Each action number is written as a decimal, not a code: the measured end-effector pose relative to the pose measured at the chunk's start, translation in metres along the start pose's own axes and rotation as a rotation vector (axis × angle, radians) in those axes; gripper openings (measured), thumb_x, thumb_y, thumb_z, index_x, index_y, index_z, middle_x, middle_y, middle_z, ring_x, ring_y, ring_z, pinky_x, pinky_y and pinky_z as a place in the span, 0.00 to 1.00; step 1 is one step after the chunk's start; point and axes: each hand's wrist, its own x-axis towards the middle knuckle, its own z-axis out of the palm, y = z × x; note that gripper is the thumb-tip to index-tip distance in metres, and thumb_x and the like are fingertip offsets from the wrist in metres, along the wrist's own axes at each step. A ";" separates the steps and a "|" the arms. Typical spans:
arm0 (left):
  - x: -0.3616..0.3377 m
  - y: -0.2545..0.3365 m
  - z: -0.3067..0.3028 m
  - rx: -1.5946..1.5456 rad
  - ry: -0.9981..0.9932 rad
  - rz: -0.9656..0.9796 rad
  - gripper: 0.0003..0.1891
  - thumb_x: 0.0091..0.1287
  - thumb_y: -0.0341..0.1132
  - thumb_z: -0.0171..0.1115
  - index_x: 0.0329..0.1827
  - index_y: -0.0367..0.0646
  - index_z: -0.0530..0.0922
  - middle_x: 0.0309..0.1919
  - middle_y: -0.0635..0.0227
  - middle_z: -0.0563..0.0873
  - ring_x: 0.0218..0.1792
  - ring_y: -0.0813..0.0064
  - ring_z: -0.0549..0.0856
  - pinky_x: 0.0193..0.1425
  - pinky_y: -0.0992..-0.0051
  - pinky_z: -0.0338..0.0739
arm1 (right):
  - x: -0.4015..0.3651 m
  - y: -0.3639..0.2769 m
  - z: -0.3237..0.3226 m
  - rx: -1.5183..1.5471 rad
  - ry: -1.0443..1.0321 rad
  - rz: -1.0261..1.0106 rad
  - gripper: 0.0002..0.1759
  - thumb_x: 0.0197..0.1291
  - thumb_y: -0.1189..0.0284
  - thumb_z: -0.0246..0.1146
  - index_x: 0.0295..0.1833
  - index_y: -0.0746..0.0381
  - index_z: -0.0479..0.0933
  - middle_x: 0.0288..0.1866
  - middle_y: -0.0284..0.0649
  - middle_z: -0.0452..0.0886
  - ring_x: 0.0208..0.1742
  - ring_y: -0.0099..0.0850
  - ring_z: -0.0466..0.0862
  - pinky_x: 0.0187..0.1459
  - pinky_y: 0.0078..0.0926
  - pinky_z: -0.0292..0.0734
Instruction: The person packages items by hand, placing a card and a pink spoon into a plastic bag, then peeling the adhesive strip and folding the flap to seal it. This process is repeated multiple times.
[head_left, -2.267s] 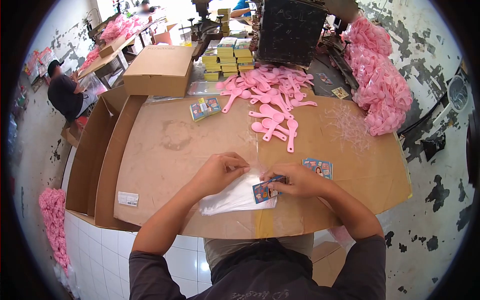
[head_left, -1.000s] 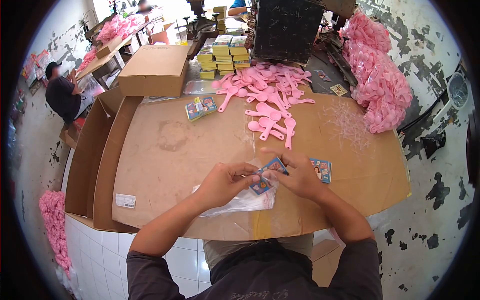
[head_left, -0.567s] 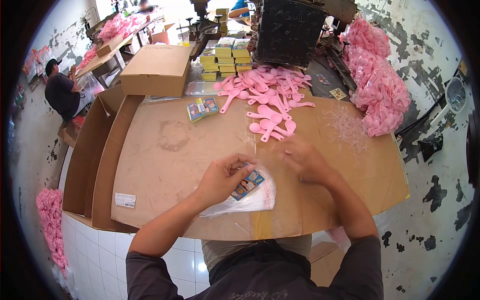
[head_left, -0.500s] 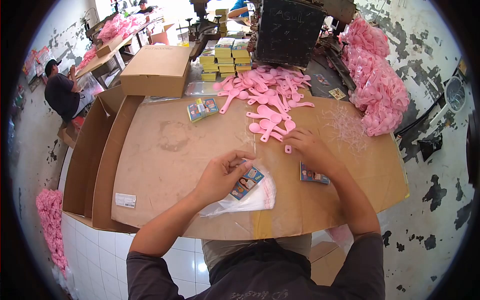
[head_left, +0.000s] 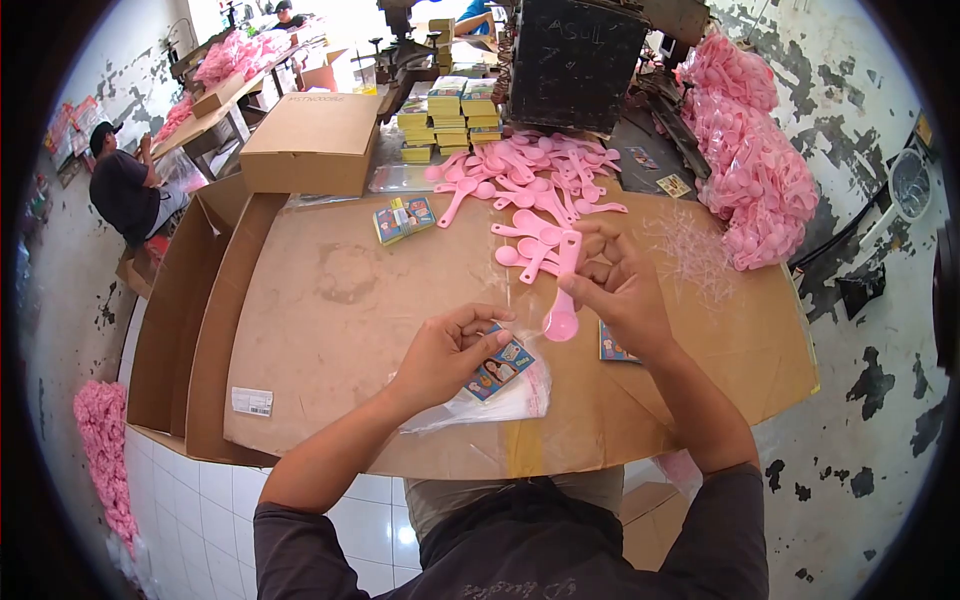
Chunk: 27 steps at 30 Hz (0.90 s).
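Note:
My right hand (head_left: 625, 300) pinches a pink plastic spoon (head_left: 562, 322) by its handle, with the round bowl pointing down toward me. My left hand (head_left: 440, 355) is closed on a small blue printed card (head_left: 498, 374), thumb on top of it. Beneath that card lies a stack of clear plastic bags (head_left: 525, 400). Another stack of printed cards (head_left: 612, 346) sits partly hidden under my right hand. Beyond my hands spreads a loose pile of pink spoons (head_left: 540, 165).
A banded card bundle (head_left: 405, 220) lies at the left, with card stacks (head_left: 447, 110) behind. A closed carton (head_left: 310, 145) and an open box (head_left: 200, 320) line the left side. Bagged pink spoons (head_left: 750, 160) are heaped at right, near plastic scraps (head_left: 690, 260). A person (head_left: 130, 185) sits far left.
My right hand has picked a pink spoon from the near edge of the pile and drawn it toward me. The card in my left hand has shifted slightly right and tilted.

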 end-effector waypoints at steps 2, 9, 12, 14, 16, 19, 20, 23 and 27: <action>-0.001 -0.001 0.002 -0.013 -0.013 0.006 0.16 0.79 0.33 0.64 0.64 0.34 0.80 0.43 0.67 0.92 0.39 0.87 0.87 0.41 0.83 0.83 | 0.000 -0.009 0.012 0.013 0.057 -0.009 0.31 0.68 0.80 0.70 0.73 0.63 0.67 0.46 0.36 0.80 0.44 0.24 0.88 0.39 0.19 0.83; -0.003 0.006 0.005 0.076 -0.006 -0.013 0.17 0.80 0.35 0.63 0.65 0.34 0.81 0.43 0.69 0.92 0.40 0.89 0.85 0.41 0.82 0.82 | -0.012 0.006 0.034 -0.021 0.088 -0.020 0.29 0.70 0.80 0.68 0.73 0.64 0.67 0.53 0.41 0.78 0.43 0.24 0.88 0.41 0.18 0.85; 0.002 -0.005 0.001 0.031 -0.003 0.009 0.17 0.80 0.36 0.63 0.66 0.35 0.82 0.43 0.71 0.92 0.40 0.90 0.85 0.40 0.82 0.81 | -0.020 0.020 0.037 -0.011 0.078 -0.058 0.27 0.71 0.80 0.67 0.72 0.64 0.68 0.55 0.42 0.77 0.45 0.24 0.87 0.44 0.20 0.85; 0.004 -0.014 -0.003 0.011 -0.007 0.014 0.17 0.81 0.37 0.62 0.65 0.36 0.82 0.44 0.70 0.92 0.40 0.88 0.85 0.42 0.82 0.82 | -0.022 0.026 0.038 -0.001 0.084 -0.080 0.23 0.73 0.80 0.65 0.71 0.64 0.70 0.56 0.41 0.78 0.49 0.26 0.86 0.48 0.24 0.84; 0.002 -0.006 -0.004 0.025 -0.015 -0.015 0.15 0.81 0.36 0.62 0.63 0.36 0.83 0.46 0.67 0.92 0.42 0.85 0.87 0.47 0.80 0.84 | -0.016 0.027 0.019 -0.427 -0.084 -0.333 0.21 0.74 0.79 0.64 0.69 0.64 0.72 0.59 0.40 0.78 0.55 0.28 0.84 0.54 0.29 0.81; 0.001 -0.003 -0.005 -0.095 -0.040 -0.025 0.15 0.82 0.36 0.61 0.63 0.37 0.83 0.45 0.69 0.91 0.42 0.85 0.87 0.45 0.81 0.83 | -0.007 0.014 0.007 -0.247 -0.184 -0.183 0.15 0.75 0.78 0.63 0.63 0.64 0.78 0.61 0.40 0.79 0.60 0.31 0.82 0.61 0.34 0.77; 0.001 -0.003 -0.005 -0.104 -0.049 -0.011 0.15 0.81 0.37 0.62 0.63 0.38 0.83 0.43 0.71 0.91 0.40 0.87 0.86 0.43 0.82 0.82 | -0.007 0.009 0.008 -0.187 -0.195 -0.143 0.13 0.74 0.78 0.63 0.61 0.64 0.79 0.62 0.41 0.80 0.61 0.32 0.82 0.62 0.35 0.76; 0.002 -0.004 -0.005 -0.120 -0.106 -0.002 0.17 0.80 0.40 0.64 0.64 0.40 0.82 0.42 0.74 0.90 0.40 0.89 0.85 0.42 0.83 0.80 | -0.003 -0.006 0.014 -0.273 -0.239 -0.225 0.10 0.71 0.79 0.64 0.54 0.62 0.84 0.61 0.41 0.82 0.61 0.32 0.82 0.63 0.37 0.75; 0.000 0.001 -0.003 -0.143 -0.158 0.114 0.20 0.80 0.37 0.63 0.70 0.40 0.77 0.56 0.67 0.87 0.56 0.81 0.85 0.61 0.75 0.80 | 0.001 -0.039 0.014 -0.559 -0.456 -0.406 0.06 0.65 0.78 0.68 0.46 0.60 0.86 0.56 0.39 0.84 0.60 0.38 0.83 0.61 0.39 0.76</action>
